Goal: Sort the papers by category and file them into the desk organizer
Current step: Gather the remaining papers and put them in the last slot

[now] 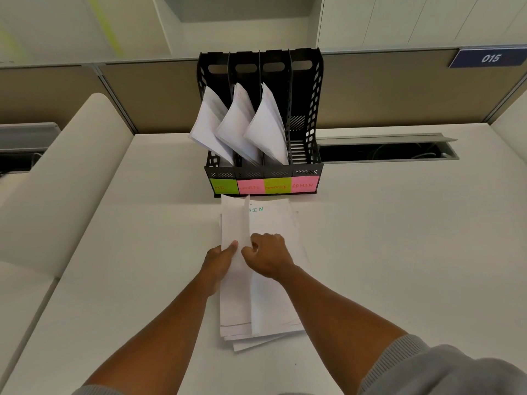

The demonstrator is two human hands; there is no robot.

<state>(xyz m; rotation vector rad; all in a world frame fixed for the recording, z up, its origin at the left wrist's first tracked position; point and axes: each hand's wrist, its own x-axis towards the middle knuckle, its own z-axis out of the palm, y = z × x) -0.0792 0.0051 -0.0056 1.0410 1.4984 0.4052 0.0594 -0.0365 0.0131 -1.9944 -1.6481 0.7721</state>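
On the pale worktop (370,252), just in front of the black four-slot plastic desk organizer (306,109), lies a loose stack of white paper sheets (273,303). The left hand (218,262) pinches the near part of a lifted, curling top sheet (235,220), thumb on its face. The right hand (266,256) rests on the stack beside it, fingers curled at the sheet's edge. The page underneath shows green lettering ending "IN".

Three slots, labelled by sticky notes HR, what looks like SPORTS, and FINANCE, already hold leaning papers (239,124); the rightmost, marked by the pink ADMIN note (303,185), looks empty.

To do this step well, the person should peel only one sheet, press the remaining stack down so it does not slide, read the heading fully, then feed the page edge-first into the matching slot.
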